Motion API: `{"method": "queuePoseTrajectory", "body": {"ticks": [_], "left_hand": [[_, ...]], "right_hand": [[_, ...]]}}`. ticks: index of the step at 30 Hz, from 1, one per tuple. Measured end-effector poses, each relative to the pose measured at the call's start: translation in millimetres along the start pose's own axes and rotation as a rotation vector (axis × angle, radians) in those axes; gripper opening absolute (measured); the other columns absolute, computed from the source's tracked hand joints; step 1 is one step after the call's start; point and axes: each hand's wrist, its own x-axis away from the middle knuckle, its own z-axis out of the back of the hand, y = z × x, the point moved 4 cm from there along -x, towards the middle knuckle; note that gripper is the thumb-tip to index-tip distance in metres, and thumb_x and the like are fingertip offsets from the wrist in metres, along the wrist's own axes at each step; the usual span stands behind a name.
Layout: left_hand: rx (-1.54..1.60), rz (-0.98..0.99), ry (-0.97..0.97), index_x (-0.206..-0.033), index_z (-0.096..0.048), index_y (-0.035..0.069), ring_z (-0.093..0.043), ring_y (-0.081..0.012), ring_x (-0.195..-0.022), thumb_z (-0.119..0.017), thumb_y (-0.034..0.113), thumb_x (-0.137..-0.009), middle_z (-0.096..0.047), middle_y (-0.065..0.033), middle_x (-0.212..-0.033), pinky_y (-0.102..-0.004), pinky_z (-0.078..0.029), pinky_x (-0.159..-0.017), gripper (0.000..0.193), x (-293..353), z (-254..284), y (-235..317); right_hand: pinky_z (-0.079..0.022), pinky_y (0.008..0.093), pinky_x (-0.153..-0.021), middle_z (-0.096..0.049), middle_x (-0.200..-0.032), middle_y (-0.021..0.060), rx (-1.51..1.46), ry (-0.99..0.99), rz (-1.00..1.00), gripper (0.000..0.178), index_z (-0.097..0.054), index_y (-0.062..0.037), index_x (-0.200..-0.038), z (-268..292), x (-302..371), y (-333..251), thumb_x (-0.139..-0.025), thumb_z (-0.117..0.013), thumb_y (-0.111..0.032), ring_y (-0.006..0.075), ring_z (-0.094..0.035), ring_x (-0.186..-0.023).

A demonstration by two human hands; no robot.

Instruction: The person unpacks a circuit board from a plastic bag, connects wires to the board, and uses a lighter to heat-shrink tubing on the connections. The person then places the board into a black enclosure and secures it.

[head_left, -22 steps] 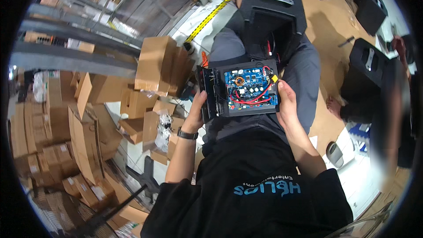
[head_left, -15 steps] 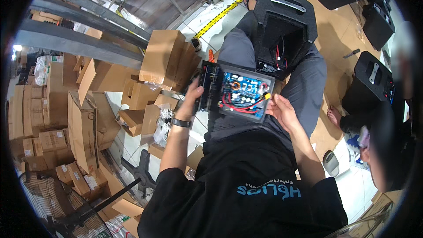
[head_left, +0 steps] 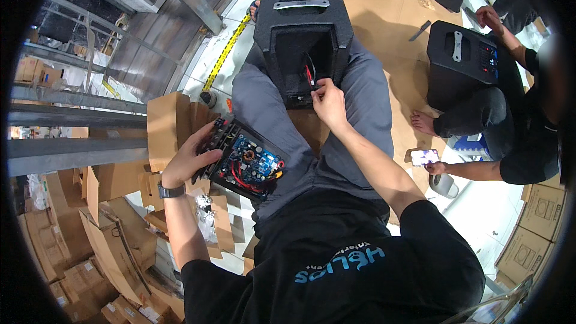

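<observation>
Between my knees stands a black speaker cabinet [head_left: 301,17] with a metal handle and an open cavity facing me. Red and black wires [head_left: 309,73] come out of that cavity. At its lower edge my right hand [head_left: 329,101] is closed in a pinch on these wires. My left hand [head_left: 198,157] grips the edge of an amplifier module [head_left: 252,165], thumb on top. The module rests tilted on my left thigh, its blue circuit board and red cables facing up. A yellow connector [head_left: 278,174] lies at the board's side.
To the right, a person [head_left: 528,138] sits holding a phone [head_left: 425,157] beside another black speaker [head_left: 447,69]. Cardboard boxes [head_left: 168,129] and metal rails [head_left: 78,117] crowd my left. A dark knife-like tool [head_left: 420,31] lies on the cardboard floor sheet.
My left hand has lowered the module to my left thigh. My right hand has left the module's cables and reached forward to the cabinet wires. The view has shifted right.
</observation>
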Motion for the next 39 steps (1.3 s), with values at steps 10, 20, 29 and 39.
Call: {"method": "queuePoseTrajectory", "body": {"ticks": [10, 20, 29, 39], "left_hand": [[0.252, 0.287, 0.057, -0.148, -0.059, 0.003, -0.066, -0.0102, -0.114, -0.077, 0.035, -0.097, -0.070, -0.0054, -0.130, -0.0273, -0.051, -0.099, 0.063, -48.2, -2.9, -49.6], [0.320, 0.320, 0.241, -0.115, -0.076, 0.000, -0.071, -0.0158, -0.091, -0.044, 0.076, -0.102, -0.076, -0.0089, -0.101, -0.0291, -0.055, -0.087, 0.083, -78.2, 14.0, -79.0], [0.596, 0.177, 0.252, -0.125, -0.070, 0.001, -0.069, -0.0212, -0.110, -0.044, 0.066, -0.107, -0.073, -0.0125, -0.119, -0.0340, -0.053, -0.098, 0.073, -71.8, 6.9, -105.9], [0.886, 0.126, 0.377, -0.142, -0.056, -0.002, -0.061, -0.0330, -0.129, -0.039, 0.073, -0.104, -0.064, -0.0215, -0.139, -0.0465, -0.045, -0.114, 0.086, -60.3, 3.3, -135.0]], "right_hand": [[-0.053, 0.0346, -0.059, -0.070, -0.073, 0.0153, -0.077, 0.031, -0.019, 0.015, -0.069, 0.0011, -0.095, -22.9, -13.7, 19.0, -0.097, -0.075, -0.013, 0.0193, -0.069, -0.060], [-0.059, 0.0283, -0.073, -0.075, -0.099, 0.0166, -1.256, -0.449, -0.360, 0.019, -0.058, -0.0057, -0.119, -17.3, 3.5, -24.5, -0.113, -0.053, -0.023, 0.0154, -0.071, -0.077], [-0.064, 0.0299, -0.079, -0.075, -0.106, 0.0177, -1.431, -0.476, -0.521, 0.031, -0.058, 0.0002, -0.133, -8.4, 11.7, -43.4, -0.104, -0.067, -0.009, 0.0178, -0.075, -0.084], [-0.065, 0.0299, -0.080, -0.076, -0.109, 0.0157, -1.462, -0.491, -0.514, 0.033, -0.059, -0.0008, -0.135, -6.9, 10.2, -36.3, -0.104, -0.067, -0.007, 0.0207, -0.076, -0.092]]}}
